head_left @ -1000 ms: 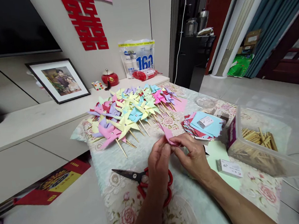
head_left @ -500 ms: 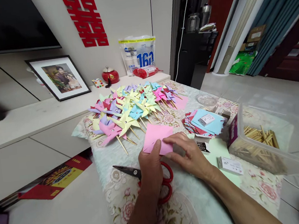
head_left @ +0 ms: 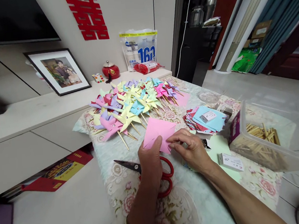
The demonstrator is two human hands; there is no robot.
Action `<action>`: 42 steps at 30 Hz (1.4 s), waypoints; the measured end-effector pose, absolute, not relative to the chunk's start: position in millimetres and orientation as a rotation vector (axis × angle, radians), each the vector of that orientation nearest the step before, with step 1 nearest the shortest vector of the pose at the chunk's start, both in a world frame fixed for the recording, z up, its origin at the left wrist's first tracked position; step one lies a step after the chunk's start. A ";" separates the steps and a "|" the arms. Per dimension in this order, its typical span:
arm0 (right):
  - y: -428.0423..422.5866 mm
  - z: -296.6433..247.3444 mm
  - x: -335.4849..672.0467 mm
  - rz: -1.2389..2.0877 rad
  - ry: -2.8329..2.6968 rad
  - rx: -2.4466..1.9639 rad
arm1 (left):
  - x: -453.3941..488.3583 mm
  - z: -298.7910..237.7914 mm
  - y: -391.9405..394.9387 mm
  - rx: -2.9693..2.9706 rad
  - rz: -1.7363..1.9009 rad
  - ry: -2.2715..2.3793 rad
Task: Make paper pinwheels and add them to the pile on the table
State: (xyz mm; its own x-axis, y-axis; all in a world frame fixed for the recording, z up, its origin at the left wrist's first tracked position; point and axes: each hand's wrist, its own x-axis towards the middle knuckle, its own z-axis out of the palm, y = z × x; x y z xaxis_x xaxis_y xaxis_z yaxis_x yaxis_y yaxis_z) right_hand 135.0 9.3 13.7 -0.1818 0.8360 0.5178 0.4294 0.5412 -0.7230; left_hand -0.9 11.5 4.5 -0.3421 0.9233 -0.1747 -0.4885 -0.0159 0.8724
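Observation:
A pink paper square [head_left: 157, 132] is held just above the floral tablecloth [head_left: 126, 200]. My left hand [head_left: 149, 162] pinches its near left edge between thumb and fingers. My right hand [head_left: 192, 150] pinches its near right corner. Red-handled scissors [head_left: 134, 167] lie on the cloth under my left hand, blades pointing left. Behind the paper is a heap of finished paper pinwheels [head_left: 132, 105] on wooden sticks.
A stack of coloured paper squares [head_left: 206, 120] with a small white box on it lies to the right. A clear plastic tub of wooden sticks [head_left: 265, 142] stands at the far right. A white box [head_left: 231, 161] lies on green paper. A low cabinet holds a framed photo [head_left: 58, 71].
A second ago the pink paper was folded small and pinched upright between both hands. Now it is unfolded into a flat square held low over the cloth.

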 end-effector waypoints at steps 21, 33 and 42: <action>5.6 18.9 134.5 0.435 -1.957 -1.015 | 4.2 17.4 4.3 0.671 1.568 1.113; 3.8 26.5 134.4 0.613 -1.764 -1.191 | 6.9 2.9 4.3 0.702 1.462 1.043; 5.1 24.3 134.9 0.663 -1.704 -1.263 | 8.7 21.9 -0.5 0.739 1.383 1.066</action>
State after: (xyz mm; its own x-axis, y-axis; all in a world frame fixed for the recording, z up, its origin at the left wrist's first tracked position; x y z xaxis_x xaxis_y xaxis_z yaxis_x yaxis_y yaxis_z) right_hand 134.9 5.1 24.3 -0.0874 0.9372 0.3376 0.4629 0.3383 -0.8193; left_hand 8.7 -0.5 21.9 -0.1194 0.9802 -0.1579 -0.4021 0.0977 0.9104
